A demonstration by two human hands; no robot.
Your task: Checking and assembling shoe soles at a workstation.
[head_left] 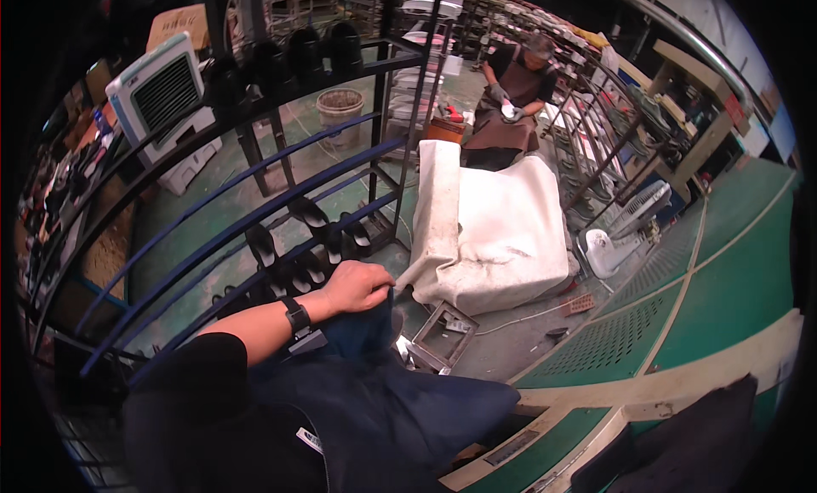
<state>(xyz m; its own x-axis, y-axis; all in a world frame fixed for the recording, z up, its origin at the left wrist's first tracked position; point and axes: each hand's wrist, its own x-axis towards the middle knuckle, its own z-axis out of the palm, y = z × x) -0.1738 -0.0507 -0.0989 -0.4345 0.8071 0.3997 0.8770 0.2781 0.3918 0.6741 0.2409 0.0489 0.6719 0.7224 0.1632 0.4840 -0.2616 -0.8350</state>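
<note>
My left hand [357,286], with a dark watch [298,317] at its wrist, is raised in the middle of the head view. Its fingers are curled closed at the upper edge of my dark blue apron [366,327], and the cloth hangs down from them. Just beyond the fingertips is the corner of a whitish cover sheet [511,229] draped over a boxy shape. My right hand is out of sight. Dark cloth [681,446] shows at the lower right; I cannot tell whether it is a sleeve.
Left stands a blue metal rack [281,199] holding several black shoe-shaped pieces [311,267]. An air cooler [162,93] and bucket [340,110] lie behind it. A seated person [519,93] works beyond the sheet. A fan [625,225] and green machine panels [723,272] flank the right.
</note>
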